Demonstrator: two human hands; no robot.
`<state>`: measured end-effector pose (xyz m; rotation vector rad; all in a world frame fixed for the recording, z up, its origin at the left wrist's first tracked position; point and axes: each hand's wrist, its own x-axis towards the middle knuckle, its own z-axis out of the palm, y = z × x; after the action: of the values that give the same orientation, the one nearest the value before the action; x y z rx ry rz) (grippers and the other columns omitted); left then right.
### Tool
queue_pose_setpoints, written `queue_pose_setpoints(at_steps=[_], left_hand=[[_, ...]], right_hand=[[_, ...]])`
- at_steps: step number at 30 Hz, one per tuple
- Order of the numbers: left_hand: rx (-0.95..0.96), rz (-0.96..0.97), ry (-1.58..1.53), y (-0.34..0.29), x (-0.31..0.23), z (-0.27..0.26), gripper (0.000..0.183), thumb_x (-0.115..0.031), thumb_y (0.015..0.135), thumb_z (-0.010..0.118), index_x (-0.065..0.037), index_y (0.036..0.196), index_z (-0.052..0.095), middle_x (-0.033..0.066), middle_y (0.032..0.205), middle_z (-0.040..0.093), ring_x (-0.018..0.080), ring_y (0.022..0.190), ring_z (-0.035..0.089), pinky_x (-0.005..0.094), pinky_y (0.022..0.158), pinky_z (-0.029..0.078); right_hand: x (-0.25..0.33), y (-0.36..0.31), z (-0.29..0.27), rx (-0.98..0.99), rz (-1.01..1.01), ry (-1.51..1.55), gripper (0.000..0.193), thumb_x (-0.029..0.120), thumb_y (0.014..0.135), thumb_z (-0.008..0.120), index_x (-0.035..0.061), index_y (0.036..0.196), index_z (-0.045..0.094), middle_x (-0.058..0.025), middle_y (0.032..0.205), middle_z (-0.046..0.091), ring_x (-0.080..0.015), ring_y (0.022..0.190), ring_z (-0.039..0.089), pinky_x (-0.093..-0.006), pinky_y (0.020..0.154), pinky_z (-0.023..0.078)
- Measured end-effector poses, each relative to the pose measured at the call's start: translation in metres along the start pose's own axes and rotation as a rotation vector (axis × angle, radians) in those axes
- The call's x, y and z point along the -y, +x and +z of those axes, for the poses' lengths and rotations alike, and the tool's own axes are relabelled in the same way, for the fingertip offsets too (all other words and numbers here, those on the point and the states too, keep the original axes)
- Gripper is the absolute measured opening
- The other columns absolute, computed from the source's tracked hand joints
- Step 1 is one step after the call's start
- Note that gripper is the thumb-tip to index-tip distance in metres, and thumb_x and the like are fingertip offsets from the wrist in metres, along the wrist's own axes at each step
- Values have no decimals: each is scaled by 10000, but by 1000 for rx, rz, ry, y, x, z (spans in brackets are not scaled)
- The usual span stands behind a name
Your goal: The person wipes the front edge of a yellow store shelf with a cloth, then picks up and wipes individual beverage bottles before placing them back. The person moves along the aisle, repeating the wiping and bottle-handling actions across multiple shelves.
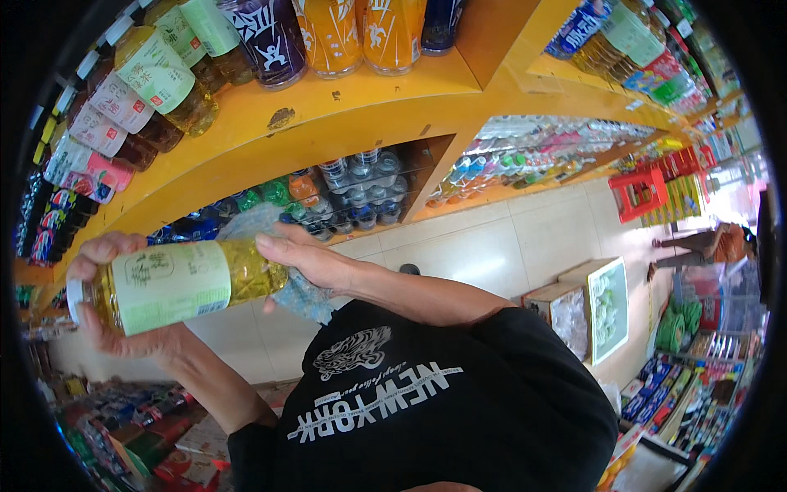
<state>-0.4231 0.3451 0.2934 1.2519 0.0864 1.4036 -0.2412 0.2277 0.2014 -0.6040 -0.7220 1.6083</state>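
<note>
I hold a bottle of yellow drink (172, 283) with a pale green label, lying nearly level in front of the shelves. My left hand (131, 338) grips it around the white-capped end at the left. At the other end, my right hand (307, 258) is closed on a bluish-grey cloth (302, 299), which wraps the bottle's base. The right thumb rests on the bottle; the cloth sticks out above and below that hand, and most of its fingers are hidden behind.
A yellow shelf (328, 102) ahead carries several bottled drinks, with packed bottles (365, 193) beneath. To the right stand a red stool (639, 195), a white foam box (608, 312) and a carton (557, 310) on the tiled floor. A person (709, 246) is at the far right.
</note>
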Motion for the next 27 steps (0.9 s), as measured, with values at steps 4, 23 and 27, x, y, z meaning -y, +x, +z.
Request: queue_pose_setpoints(at_steps=[4,23,27], left_hand=[[208,5,-128,8,-10,-25,386,-386,818,564,-62,1026,544,97,994,499,243,901,441,401,829,364],[-144,-435,-231,1,-31,-116,316,-259,975,459,-1,1110,585,149,1081,570,311,1052,537,493,999,409],[67,-376,-222,-3,-36,-101,206,-163,910,530,-11,1040,580,145,1031,544,297,1016,522,478,1003,393]], right_hand=[[-26,18,17,179,91,285,614,485,976,453,-24,1319,422,-200,1118,619,-277,886,679,-372,614,616],[-85,34,59,-313,-872,-903,797,289,747,797,-18,1362,393,-166,1261,483,-274,1168,508,-363,994,423],[-79,24,63,-233,-773,-1061,837,377,721,797,-20,1337,394,-182,1141,509,-337,1035,556,-390,840,486]])
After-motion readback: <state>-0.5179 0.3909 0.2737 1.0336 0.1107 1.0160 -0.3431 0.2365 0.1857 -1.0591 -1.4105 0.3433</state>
